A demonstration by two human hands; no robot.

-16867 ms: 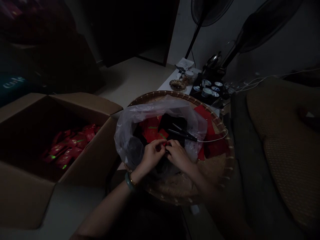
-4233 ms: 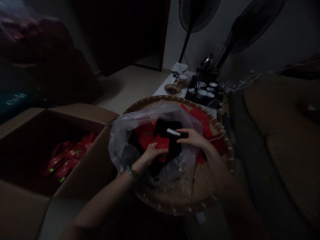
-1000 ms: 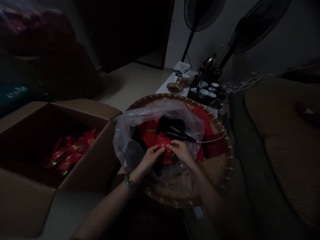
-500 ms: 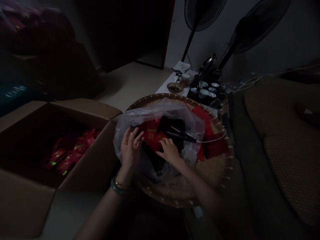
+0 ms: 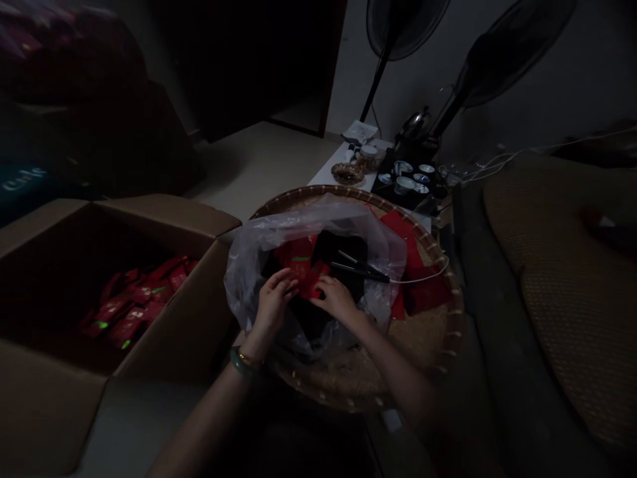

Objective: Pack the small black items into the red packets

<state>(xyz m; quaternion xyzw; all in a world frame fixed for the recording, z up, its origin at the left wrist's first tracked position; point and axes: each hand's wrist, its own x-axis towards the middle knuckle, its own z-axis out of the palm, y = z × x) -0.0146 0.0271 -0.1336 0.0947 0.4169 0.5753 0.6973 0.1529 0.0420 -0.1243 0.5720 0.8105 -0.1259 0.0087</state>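
Note:
A clear plastic bag (image 5: 249, 259) lies open in a round woven basket (image 5: 448, 332). Inside it is a heap of small red packets (image 5: 297, 260) and black pieces (image 5: 343, 249). My left hand (image 5: 273, 302) reaches into the bag with its fingers stretched out, their tips touching the edge of a red packet (image 5: 309, 284). My right hand (image 5: 337, 300) rests on the same packet from the other side, fingers curled and pinching it. Two thin black sticks (image 5: 361, 269) lie just beyond my right hand. The room is dim, so fine detail is lost.
An open cardboard box (image 5: 199, 318) at left holds several red packets (image 5: 134, 305). Behind the basket a low white table carries a tea set (image 5: 405, 182). Two standing fans (image 5: 398, 26) (image 5: 502, 53) rise at the back. A sofa (image 5: 572, 279) fills the right side.
A second ago both hands held a red packet. My left hand then swung out open toward the box and has now come back to the heap. My right hand stayed on the packets.

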